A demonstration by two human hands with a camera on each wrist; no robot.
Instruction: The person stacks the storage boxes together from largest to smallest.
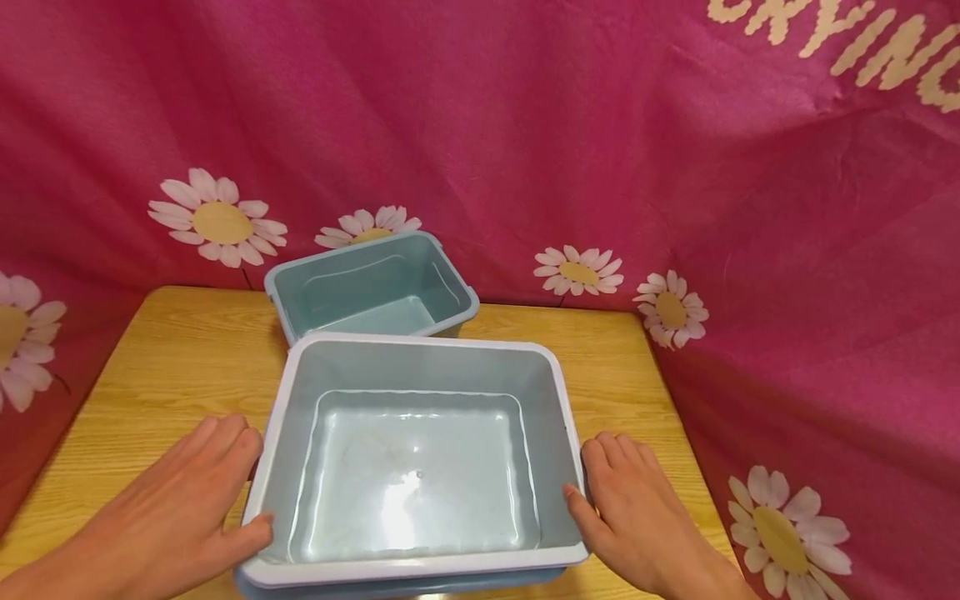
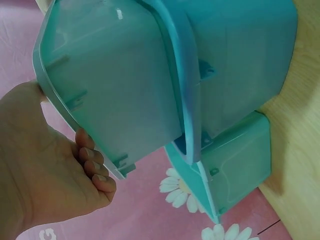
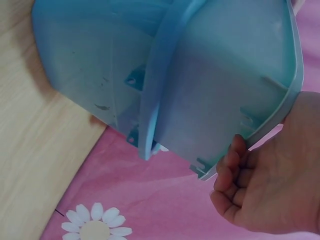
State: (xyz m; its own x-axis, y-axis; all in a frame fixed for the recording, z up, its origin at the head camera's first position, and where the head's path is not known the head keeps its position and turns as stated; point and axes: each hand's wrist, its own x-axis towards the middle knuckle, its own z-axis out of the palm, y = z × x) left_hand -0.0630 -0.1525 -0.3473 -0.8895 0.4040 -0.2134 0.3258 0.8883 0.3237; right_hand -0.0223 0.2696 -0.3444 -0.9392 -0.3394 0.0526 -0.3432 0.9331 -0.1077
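Note:
A pale grey plastic bin (image 1: 352, 479) with a light rim is held up between my two hands. In the head view my left hand (image 1: 176, 508) grips its left rim and my right hand (image 1: 637, 512) grips the right rim, thumbs on top. Both wrist views show curled fingers under the rim's edge. The lower part of the grey bin sits inside a larger-looking blue bin (image 2: 250, 55), which stands on the table. Most of the grey bin's outer wall (image 3: 215, 85) shows above the blue rim (image 3: 152, 100). Inside, the grey bin holds nothing visible.
Behind the stacked bins stands a smaller blue-green bin (image 1: 345, 292), its front partly hidden. The wooden table (image 1: 202, 358) extends on both sides. A pink cloth (image 1: 480, 125) with daisies hangs behind and along the sides.

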